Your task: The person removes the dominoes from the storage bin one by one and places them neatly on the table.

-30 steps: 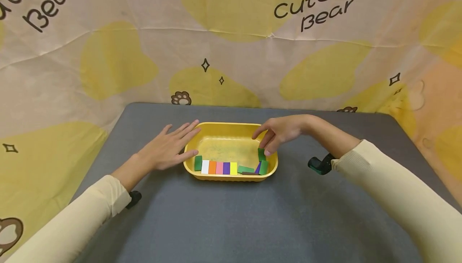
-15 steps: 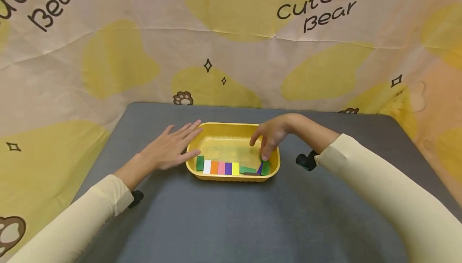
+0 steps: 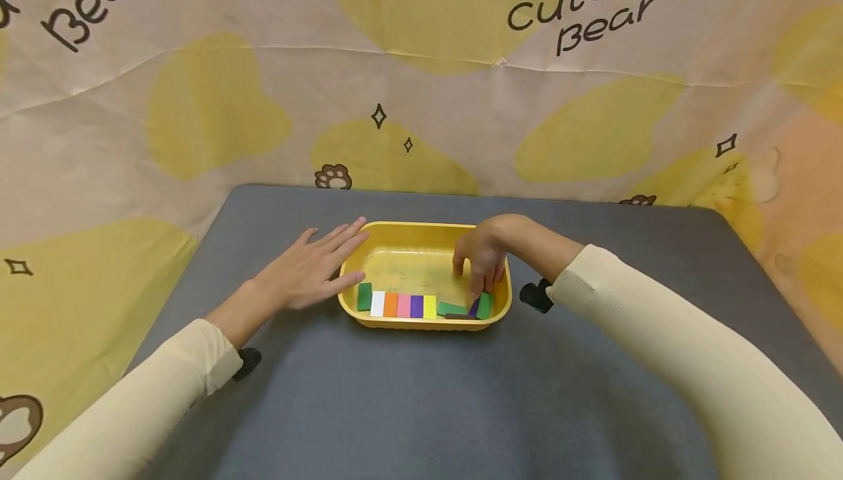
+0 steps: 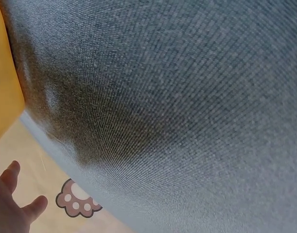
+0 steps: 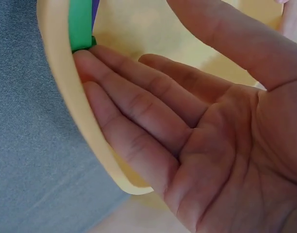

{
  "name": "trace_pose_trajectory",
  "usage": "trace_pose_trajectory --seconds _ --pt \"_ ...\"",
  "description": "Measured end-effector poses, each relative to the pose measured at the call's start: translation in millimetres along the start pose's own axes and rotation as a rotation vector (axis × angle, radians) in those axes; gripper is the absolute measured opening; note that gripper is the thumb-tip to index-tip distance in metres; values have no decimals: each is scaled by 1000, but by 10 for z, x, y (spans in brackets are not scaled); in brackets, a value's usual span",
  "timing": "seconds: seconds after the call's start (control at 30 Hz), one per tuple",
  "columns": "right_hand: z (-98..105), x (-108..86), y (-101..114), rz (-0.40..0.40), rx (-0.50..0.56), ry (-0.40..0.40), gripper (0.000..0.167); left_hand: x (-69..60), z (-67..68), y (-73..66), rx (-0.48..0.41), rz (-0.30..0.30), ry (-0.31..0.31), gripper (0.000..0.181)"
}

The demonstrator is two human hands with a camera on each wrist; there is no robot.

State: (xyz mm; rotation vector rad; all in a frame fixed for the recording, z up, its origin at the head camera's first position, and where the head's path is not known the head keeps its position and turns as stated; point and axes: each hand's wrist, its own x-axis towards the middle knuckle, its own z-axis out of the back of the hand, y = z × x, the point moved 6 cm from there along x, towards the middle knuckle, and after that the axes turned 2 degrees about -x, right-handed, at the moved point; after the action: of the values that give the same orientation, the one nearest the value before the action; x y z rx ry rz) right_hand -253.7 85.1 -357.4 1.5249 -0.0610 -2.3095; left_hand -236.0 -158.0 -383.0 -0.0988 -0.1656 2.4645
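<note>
I judged I was midway through neatening blocks along the near edge of the tray [image 3: 395,325], itself toward the desk's [image 3: 421,399] far edge. From the near left corner ran the left green block [image 3: 364,297], white block [image 3: 377,304] and others, ending at the yellow block [image 3: 429,306]; by the near right corner the brown block [image 3: 460,316] and right green block [image 3: 484,306] sat less tidily. My left hand [image 3: 306,268] lay flat-fingered across the tray's left edge, grasping nothing. My right hand [image 3: 487,252] reached inside the right edge, fingers nearly straight, with no block seen in its grasp. The next move, I thought, called for a light push squaring that corner without jogging the row. The right wrist view showed fingertips against a green end, hidden from the head view; the left wrist view showed no blocks.
</note>
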Motion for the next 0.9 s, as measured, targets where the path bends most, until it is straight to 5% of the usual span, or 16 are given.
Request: trace_pose_trajectory --seconds 0.9 --pt "-52 107 39 95 80 5 37 15 -31 16 -42 5 5 77"
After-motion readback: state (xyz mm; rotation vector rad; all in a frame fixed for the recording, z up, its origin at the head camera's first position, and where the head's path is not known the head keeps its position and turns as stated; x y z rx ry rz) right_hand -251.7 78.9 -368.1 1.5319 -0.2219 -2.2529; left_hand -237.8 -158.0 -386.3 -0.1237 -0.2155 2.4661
